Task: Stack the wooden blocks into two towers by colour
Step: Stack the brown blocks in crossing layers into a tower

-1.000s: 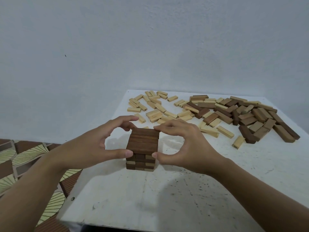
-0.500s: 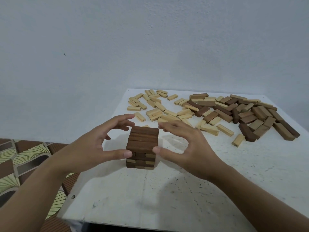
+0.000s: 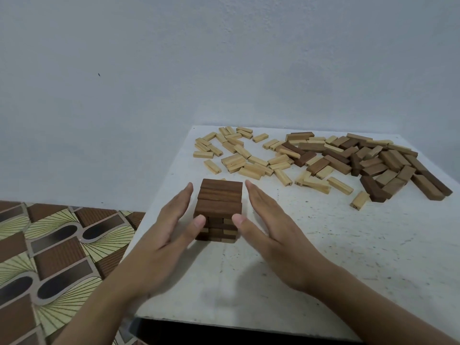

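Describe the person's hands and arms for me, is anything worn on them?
Nothing is worn that shows. The left hand and right hand are bare, with no gloves and no rings on the fingers in view. The left forearm and right forearm are bare to the frame edge: no sleeve, watch or bracelet. The nails on the left thumb and right thumb look short and unpainted.

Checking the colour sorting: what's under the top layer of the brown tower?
Under the top layer, the tower shows further layers, mostly dark ends with a few paler ones. The left hand and right hand hide its sides and front corners.
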